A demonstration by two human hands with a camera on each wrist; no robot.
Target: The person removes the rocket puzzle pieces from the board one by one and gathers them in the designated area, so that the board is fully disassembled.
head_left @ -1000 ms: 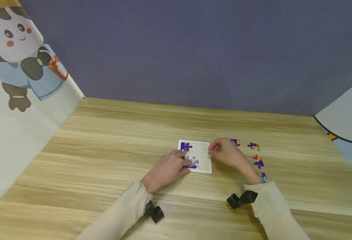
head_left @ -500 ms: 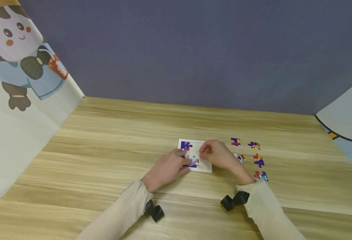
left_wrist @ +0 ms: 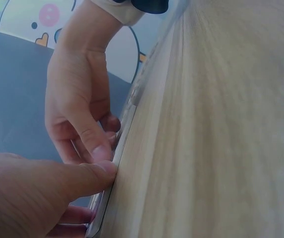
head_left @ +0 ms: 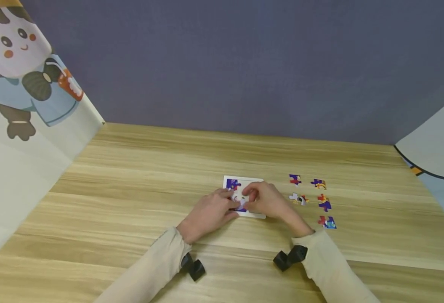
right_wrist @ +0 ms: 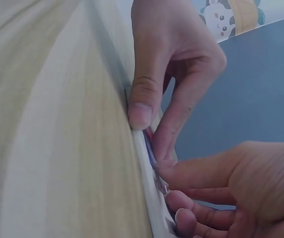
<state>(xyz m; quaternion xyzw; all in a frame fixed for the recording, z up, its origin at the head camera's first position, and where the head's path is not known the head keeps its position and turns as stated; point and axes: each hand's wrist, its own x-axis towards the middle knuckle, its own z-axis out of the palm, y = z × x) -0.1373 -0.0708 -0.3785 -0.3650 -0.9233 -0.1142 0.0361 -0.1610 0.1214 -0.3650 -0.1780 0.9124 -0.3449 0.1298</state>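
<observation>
A white jigsaw tray [head_left: 244, 178] lies on the table between the two hands. A purple piece [head_left: 231, 184] sits in its far left corner, and more pieces lie partly under the fingers. My left hand [head_left: 208, 213] rests on the tray's left side, fingers stretched over the pieces and thumb by the near rim. Over the tray's right half, my right hand [head_left: 270, 203] pinches a small puzzle piece [right_wrist: 163, 187] between thumb and fingers, mostly hidden. In the left wrist view, the right hand's fingertips meet the tray close to the left thumb [left_wrist: 100, 173].
Several loose puzzle pieces lie right of the tray, among them a purple and red one [head_left: 295, 179], a white one [head_left: 294, 198] and a red and blue one [head_left: 329, 222]. A dark wall panel [head_left: 244, 75] stands behind the wooden table [head_left: 150, 168].
My right hand has moved left from the tray's right edge to over its middle, uncovering loose pieces on the right. The left hand has stayed in place on the tray.
</observation>
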